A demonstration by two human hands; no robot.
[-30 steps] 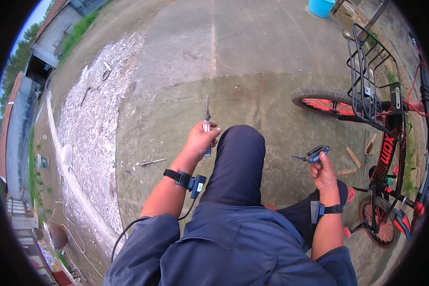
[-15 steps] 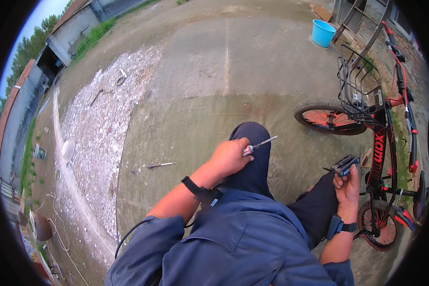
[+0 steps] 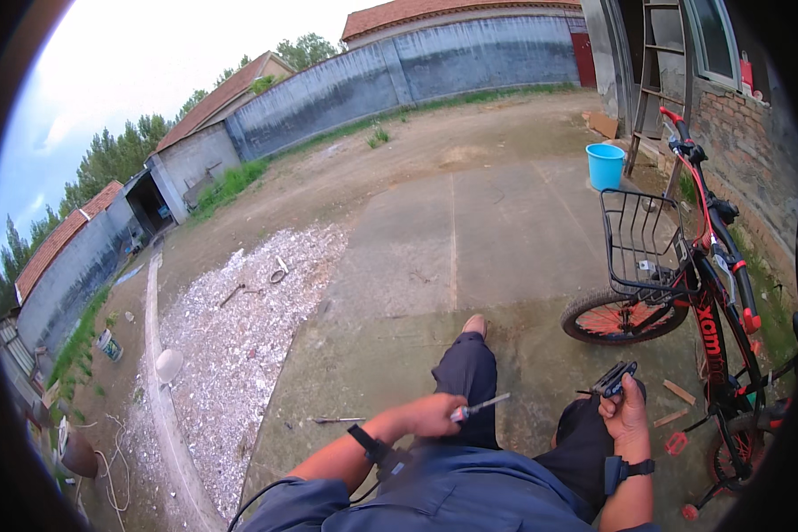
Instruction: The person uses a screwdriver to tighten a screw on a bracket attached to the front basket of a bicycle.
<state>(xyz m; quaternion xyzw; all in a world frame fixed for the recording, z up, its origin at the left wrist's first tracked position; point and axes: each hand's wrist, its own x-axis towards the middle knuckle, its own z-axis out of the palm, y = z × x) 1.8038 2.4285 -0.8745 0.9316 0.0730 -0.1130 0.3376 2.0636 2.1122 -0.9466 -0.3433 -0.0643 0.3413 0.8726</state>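
My left hand (image 3: 433, 416) is closed around the handle of a screwdriver (image 3: 486, 407), over my left thigh. Its metal shaft points right and slightly up. In my right hand (image 3: 627, 409), above my right knee, is a black folding multi-tool (image 3: 614, 379), gripped between thumb and fingers. A short thin piece sticks out from its left side. Another slim tool (image 3: 340, 419), like a screwdriver, lies on the concrete left of my left forearm. A black and red bicycle (image 3: 711, 341) with a wire front basket (image 3: 645, 244) stands at my right.
Beyond the bicycle's front wheel (image 3: 627, 316) stands a blue bucket (image 3: 606, 167), with a wooden ladder (image 3: 654, 89) against the building. Small wood strips (image 3: 671, 418) lie near the bike. Pale gravel (image 3: 239, 346) covers the ground at left, bordered by a curb (image 3: 161, 417).
The view has tilted upward, bringing in the far wall and sky, and both hands sit lower in the picture. Each hand keeps its tool.
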